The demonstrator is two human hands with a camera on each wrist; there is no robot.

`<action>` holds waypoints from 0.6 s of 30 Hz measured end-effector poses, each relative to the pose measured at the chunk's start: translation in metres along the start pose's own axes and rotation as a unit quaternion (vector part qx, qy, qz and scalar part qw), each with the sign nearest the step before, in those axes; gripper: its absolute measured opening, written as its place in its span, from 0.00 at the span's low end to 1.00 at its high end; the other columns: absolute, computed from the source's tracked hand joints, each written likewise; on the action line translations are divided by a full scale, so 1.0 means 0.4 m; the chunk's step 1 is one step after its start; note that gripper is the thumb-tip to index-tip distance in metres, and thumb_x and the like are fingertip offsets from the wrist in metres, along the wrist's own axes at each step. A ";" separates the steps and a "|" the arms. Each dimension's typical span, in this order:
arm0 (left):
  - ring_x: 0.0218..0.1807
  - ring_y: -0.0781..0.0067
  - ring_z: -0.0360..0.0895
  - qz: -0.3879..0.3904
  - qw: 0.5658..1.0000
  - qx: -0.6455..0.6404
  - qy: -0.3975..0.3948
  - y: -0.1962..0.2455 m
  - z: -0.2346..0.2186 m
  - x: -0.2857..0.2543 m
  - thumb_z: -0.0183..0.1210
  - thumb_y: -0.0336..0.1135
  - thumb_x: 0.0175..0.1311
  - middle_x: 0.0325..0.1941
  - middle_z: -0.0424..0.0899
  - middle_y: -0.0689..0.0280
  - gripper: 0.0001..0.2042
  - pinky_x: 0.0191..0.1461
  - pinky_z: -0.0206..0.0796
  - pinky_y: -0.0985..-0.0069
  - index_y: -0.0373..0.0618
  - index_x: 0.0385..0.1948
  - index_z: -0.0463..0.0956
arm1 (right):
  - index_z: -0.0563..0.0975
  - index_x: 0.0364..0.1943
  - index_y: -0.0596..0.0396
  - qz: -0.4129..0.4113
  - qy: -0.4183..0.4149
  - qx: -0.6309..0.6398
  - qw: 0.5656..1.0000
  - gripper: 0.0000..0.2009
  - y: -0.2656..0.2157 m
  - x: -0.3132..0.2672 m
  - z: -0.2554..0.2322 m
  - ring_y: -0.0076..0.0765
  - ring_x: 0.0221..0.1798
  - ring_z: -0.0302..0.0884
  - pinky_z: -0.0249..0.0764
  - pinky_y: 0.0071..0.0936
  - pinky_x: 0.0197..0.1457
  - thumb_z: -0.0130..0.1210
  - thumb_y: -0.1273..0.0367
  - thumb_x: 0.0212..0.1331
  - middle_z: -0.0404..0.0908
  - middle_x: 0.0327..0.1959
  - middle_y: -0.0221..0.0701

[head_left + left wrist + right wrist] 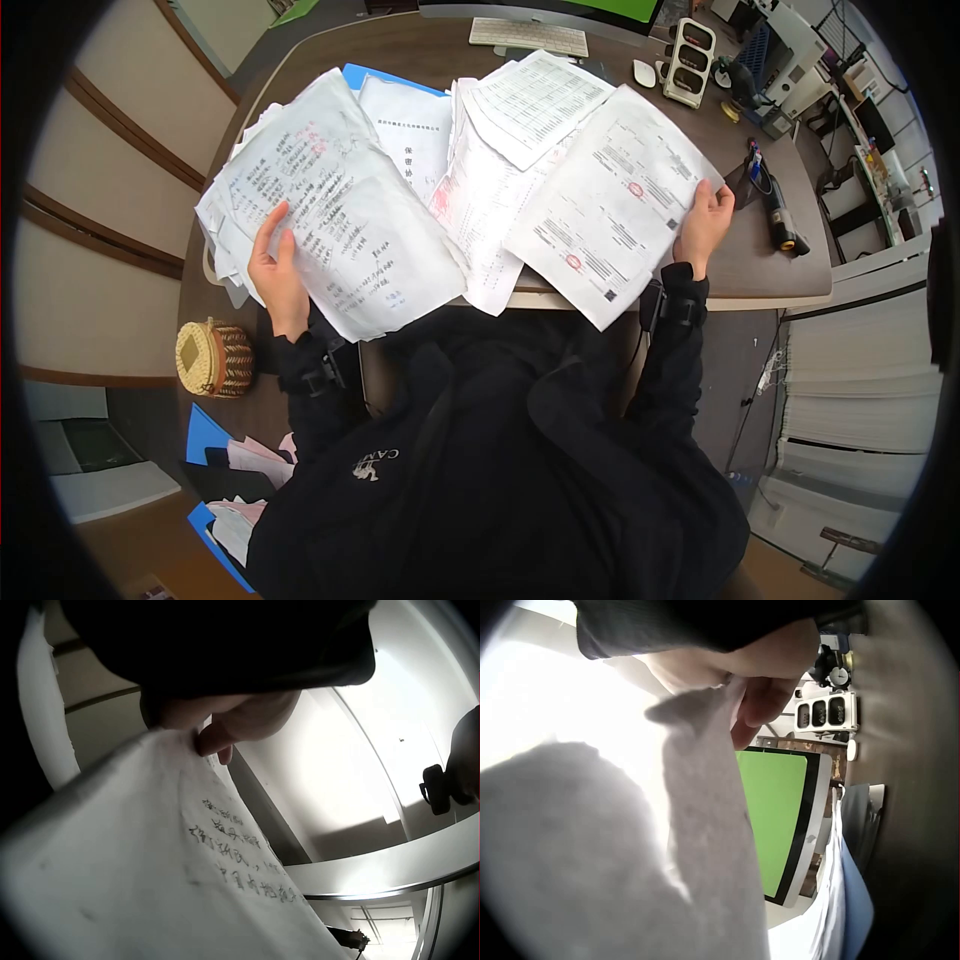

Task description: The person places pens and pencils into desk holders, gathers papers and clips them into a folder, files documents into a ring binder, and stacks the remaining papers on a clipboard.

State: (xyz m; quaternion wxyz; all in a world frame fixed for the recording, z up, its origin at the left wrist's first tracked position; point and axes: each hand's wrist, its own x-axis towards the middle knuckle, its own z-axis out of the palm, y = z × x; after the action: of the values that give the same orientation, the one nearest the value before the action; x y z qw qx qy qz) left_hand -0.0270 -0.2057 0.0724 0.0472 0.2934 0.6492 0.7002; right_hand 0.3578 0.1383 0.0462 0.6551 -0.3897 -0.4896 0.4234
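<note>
In the head view, my left hand (279, 272) grips the left edge of a handwritten sheet (340, 215) that tilts toward me. The left wrist view shows that hand's thumb (217, 740) against the paper's edge. On the other side, my right hand (705, 230) pinches the right edge of a printed sheet (620, 205) with red round stamps. Close up in the right wrist view, its fingers (769, 701) hold a paper corner. Between the two sheets lie more loose papers (485, 215), a printed table page (540, 105) and a title page (408, 125).
A blue folder (395, 80) shows beneath the papers. Behind stand a keyboard (528, 37), a mouse (644, 73), a monitor with a green screen (776, 817) and a white three-slot holder (690, 62). A woven basket (214, 358) sits at left, a black flashlight-like object (787, 225) at right.
</note>
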 end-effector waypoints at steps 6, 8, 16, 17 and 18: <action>0.60 0.71 0.69 0.000 1.000 -0.025 0.004 -0.001 0.005 0.003 0.49 0.21 0.65 0.58 0.75 0.57 0.16 0.67 0.56 0.77 0.33 0.54 0.73 | 0.53 0.61 0.60 0.098 -0.134 -0.156 0.974 0.31 0.033 -0.035 -0.021 0.23 0.36 0.72 0.68 0.18 0.37 0.59 0.67 0.61 0.77 0.38 0.35; 0.61 0.71 0.69 -0.001 1.000 -0.031 0.002 -0.003 0.004 0.004 0.49 0.21 0.65 0.59 0.75 0.57 0.16 0.67 0.56 0.77 0.33 0.55 0.73 | 0.49 0.65 0.60 0.134 -0.204 -0.253 0.936 0.35 0.039 -0.048 -0.031 0.24 0.36 0.72 0.69 0.20 0.37 0.59 0.67 0.61 0.77 0.38 0.36; 0.61 0.70 0.69 -0.002 0.999 -0.050 -0.004 -0.015 0.000 0.005 0.49 0.21 0.65 0.60 0.73 0.56 0.17 0.67 0.56 0.76 0.33 0.55 0.72 | 0.73 0.56 0.43 -0.241 -0.302 -0.442 0.810 0.29 -0.023 -0.020 -0.044 0.45 0.56 0.70 0.71 0.29 0.51 0.56 0.81 0.45 0.71 0.56 0.41; 0.61 0.70 0.69 0.001 0.999 -0.047 -0.002 -0.016 -0.002 0.006 0.49 0.21 0.65 0.60 0.73 0.56 0.17 0.67 0.55 0.76 0.33 0.55 0.72 | 0.75 0.54 0.39 -0.231 -0.343 -0.477 0.775 0.30 -0.043 -0.026 -0.031 0.49 0.61 0.65 0.68 0.34 0.56 0.57 0.82 0.42 0.67 0.61 0.40; 0.61 0.69 0.69 0.004 0.999 -0.045 0.000 -0.016 -0.003 0.008 0.48 0.21 0.65 0.60 0.73 0.56 0.17 0.68 0.55 0.76 0.33 0.55 0.72 | 0.77 0.51 0.36 -0.221 -0.382 -0.512 0.737 0.31 -0.057 -0.033 -0.018 0.53 0.66 0.59 0.65 0.39 0.60 0.57 0.83 0.39 0.63 0.65 0.39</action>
State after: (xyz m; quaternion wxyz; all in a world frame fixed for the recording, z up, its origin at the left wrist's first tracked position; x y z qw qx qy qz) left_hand -0.0324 -0.2043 0.0676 0.0570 0.2936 0.6157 0.7291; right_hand 0.3667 0.1174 0.0617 0.1898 -0.3527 -0.9139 0.0662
